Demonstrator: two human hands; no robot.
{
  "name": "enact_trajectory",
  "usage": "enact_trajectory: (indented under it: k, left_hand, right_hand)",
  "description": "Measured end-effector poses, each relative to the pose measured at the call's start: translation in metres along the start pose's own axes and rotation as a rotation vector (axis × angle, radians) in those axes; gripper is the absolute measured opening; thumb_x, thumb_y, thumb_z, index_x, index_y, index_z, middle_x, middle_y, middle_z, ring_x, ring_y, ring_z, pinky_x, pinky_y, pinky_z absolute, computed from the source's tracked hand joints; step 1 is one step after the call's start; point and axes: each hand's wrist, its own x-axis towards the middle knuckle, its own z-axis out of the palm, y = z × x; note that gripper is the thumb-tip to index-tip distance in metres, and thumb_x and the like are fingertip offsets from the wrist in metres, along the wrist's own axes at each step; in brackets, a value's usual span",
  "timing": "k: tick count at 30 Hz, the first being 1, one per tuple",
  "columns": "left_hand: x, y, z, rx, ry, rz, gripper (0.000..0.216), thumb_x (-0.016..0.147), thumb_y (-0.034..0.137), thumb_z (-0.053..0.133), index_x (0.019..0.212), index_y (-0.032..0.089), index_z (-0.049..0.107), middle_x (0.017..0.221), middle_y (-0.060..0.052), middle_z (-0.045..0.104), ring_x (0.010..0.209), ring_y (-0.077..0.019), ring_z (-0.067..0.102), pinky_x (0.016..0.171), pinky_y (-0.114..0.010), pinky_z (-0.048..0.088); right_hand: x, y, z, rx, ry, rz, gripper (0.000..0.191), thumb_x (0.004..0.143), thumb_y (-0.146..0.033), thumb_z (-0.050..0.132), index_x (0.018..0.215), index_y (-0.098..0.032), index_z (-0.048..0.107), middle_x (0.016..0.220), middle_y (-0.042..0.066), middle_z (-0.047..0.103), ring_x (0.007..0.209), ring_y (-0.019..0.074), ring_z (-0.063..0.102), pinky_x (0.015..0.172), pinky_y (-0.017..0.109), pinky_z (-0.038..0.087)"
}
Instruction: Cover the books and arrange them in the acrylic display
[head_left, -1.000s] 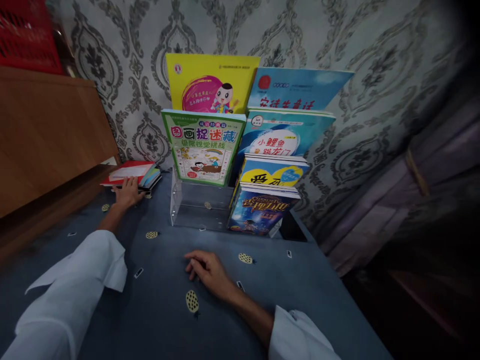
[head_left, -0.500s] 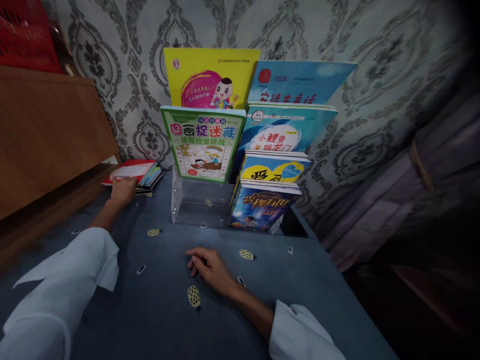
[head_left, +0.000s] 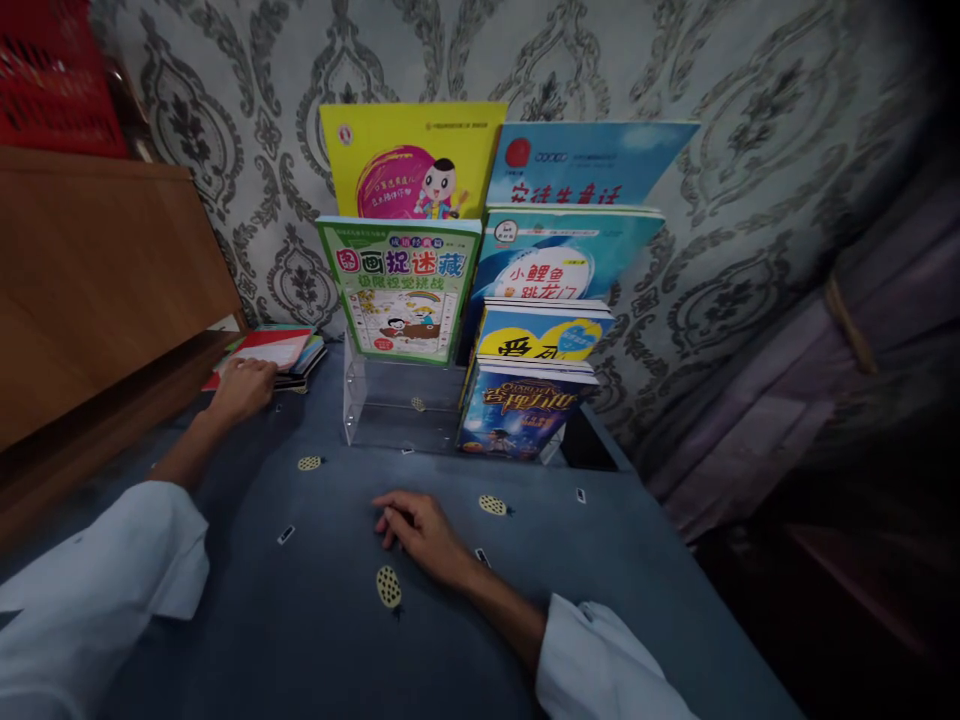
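My left hand [head_left: 244, 385] reaches to the far left and rests on the near edge of a flat stack of books [head_left: 289, 355], fingers curled on the red-covered top book [head_left: 271, 346], which sits askew on the pile. My right hand [head_left: 420, 528] lies on the blue patterned cloth [head_left: 315, 620] in the middle, fingers loosely curled, holding nothing. Behind it stands a clear acrylic tiered stand [head_left: 390, 412]. On it are a green book [head_left: 401, 290], a yellow book [head_left: 412, 160] and, on the right, a column of several blue-toned books [head_left: 559, 265].
A wooden board [head_left: 97, 270] rises along the left, with a red crate [head_left: 45, 70] above it. Patterned wallpaper [head_left: 750, 150] backs the stand. A purple curtain [head_left: 832, 340] hangs at the right, where the cloth-covered surface ends in a dark drop.
My left hand's fingers went from spread on the stack to curled at its near edge, and the red top book has shifted askew. My right hand has barely moved.
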Motion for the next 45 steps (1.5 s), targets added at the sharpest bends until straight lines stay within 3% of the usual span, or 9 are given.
enact_trajectory:
  k: [4,8,17,27,31,34,36,39,45]
  left_hand:
    - [-0.015,0.011,0.002,0.028,0.014,0.045,0.055,0.090,0.039,0.045,0.133,0.007,0.056,0.133,-0.026,0.061,0.130,-0.0397,0.053,0.109,-0.056,0.036]
    - [-0.021,0.017,0.012,0.015,-0.058,-0.052,0.065,0.089,0.025,0.044,0.152,0.010,0.037,0.156,-0.024,0.042,0.145,-0.0389,0.037,0.110,-0.062,0.033]
    - [-0.043,0.022,0.009,-0.012,-0.107,-0.102,0.067,0.086,0.006,0.036,0.152,0.015,0.042,0.157,-0.018,0.043,0.144,-0.0349,0.043,0.111,-0.057,0.039]
    - [-0.125,0.056,-0.021,-0.047,-0.297,-0.017,0.063,0.089,0.009,0.037,0.151,0.015,0.043,0.153,-0.017,0.050,0.137,-0.0310,0.052,0.107,-0.047,0.047]
    - [-0.156,0.057,-0.047,-0.316,-0.519,0.149,0.055,0.091,0.035,0.054,0.146,0.025,0.053,0.148,-0.012,0.056,0.134,-0.0330,0.055,0.106,-0.044,0.048]
    - [-0.151,0.044,-0.052,-0.631,-0.656,0.250,0.060,0.092,0.058,0.054,0.142,0.026,0.056,0.141,-0.008,0.063,0.125,-0.0291,0.061,0.102,-0.036,0.050]
    - [-0.133,0.033,-0.042,-0.697,-0.604,0.194,0.062,0.095,0.062,0.044,0.143,0.024,0.055,0.140,-0.008,0.064,0.121,-0.0263,0.064,0.100,-0.034,0.051]
    - [-0.100,0.024,-0.009,-0.479,-0.339,-0.041,0.061,0.099,0.056,0.032,0.144,0.020,0.053,0.148,-0.011,0.056,0.137,-0.0283,0.053,0.113,-0.041,0.040]
    - [-0.082,0.034,0.046,-0.318,-0.268,-0.207,0.062,0.102,0.048,0.027,0.153,0.017,0.041,0.162,-0.017,0.035,0.153,-0.0338,0.028,0.119,-0.058,0.026]
  right_hand:
    - [-0.001,-0.001,0.000,-0.003,0.000,-0.011,0.027,0.096,-0.026,0.053,0.113,-0.017,0.072,0.083,0.003,0.070,0.064,0.0107,0.064,0.064,0.024,0.050]
    - [0.000,0.001,0.000,-0.004,0.007,-0.007,0.027,0.096,-0.029,0.054,0.112,-0.017,0.072,0.082,0.002,0.070,0.063,0.0107,0.064,0.063,0.024,0.049]
    - [0.001,0.002,0.000,0.004,-0.003,-0.019,0.027,0.095,-0.027,0.052,0.111,-0.016,0.071,0.083,0.003,0.070,0.062,0.0106,0.064,0.062,0.024,0.047]
    - [0.002,0.004,0.001,-0.022,-0.001,-0.035,0.029,0.095,-0.024,0.049,0.112,-0.016,0.071,0.084,0.004,0.070,0.064,0.0112,0.064,0.063,0.025,0.049]
    - [0.003,0.007,0.001,-0.022,-0.008,-0.044,0.029,0.094,-0.027,0.050,0.111,-0.016,0.071,0.082,0.003,0.070,0.063,0.0114,0.064,0.058,0.023,0.047]
    - [0.004,0.009,0.001,-0.017,-0.005,-0.063,0.028,0.093,-0.031,0.052,0.109,-0.017,0.072,0.082,0.003,0.070,0.063,0.0114,0.064,0.055,0.022,0.045]
    - [0.004,0.010,0.001,-0.005,-0.002,-0.070,0.028,0.093,-0.032,0.052,0.107,-0.018,0.071,0.081,0.003,0.070,0.062,0.0112,0.064,0.053,0.022,0.044]
    - [0.004,0.010,0.001,-0.003,-0.001,-0.081,0.028,0.092,-0.032,0.052,0.106,-0.018,0.071,0.080,0.002,0.070,0.062,0.0112,0.064,0.052,0.022,0.043]
    - [0.004,0.011,0.001,-0.015,-0.006,-0.094,0.029,0.093,-0.033,0.051,0.107,-0.017,0.071,0.081,0.003,0.071,0.062,0.0112,0.065,0.053,0.022,0.045]
